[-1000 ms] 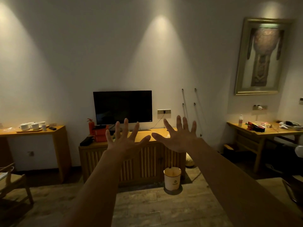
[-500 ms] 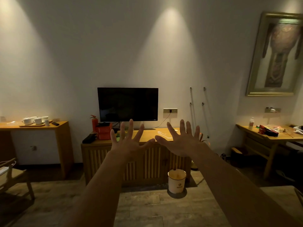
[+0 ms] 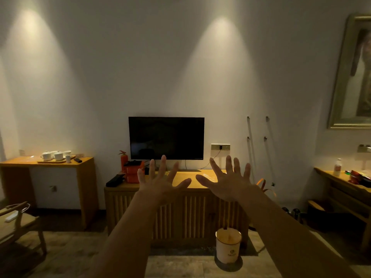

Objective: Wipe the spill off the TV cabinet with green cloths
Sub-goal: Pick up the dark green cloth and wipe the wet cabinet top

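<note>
Ok, both hands up, 2 of 2 empty: left hand (image 3: 160, 186) and right hand (image 3: 230, 184) w/ fingers spread. 1 TV cabinet (image 3: 180, 207) ahead, well apart; can't make out cloths or spill.

Two bare forearms, no sleeves, nothing worn at the wrists. Left hand (image 3: 160, 187) and right hand (image 3: 230, 185) both bare too, no gloves, no rings visible on any fingers (image 3: 163, 163). Dim lighting though.
</note>
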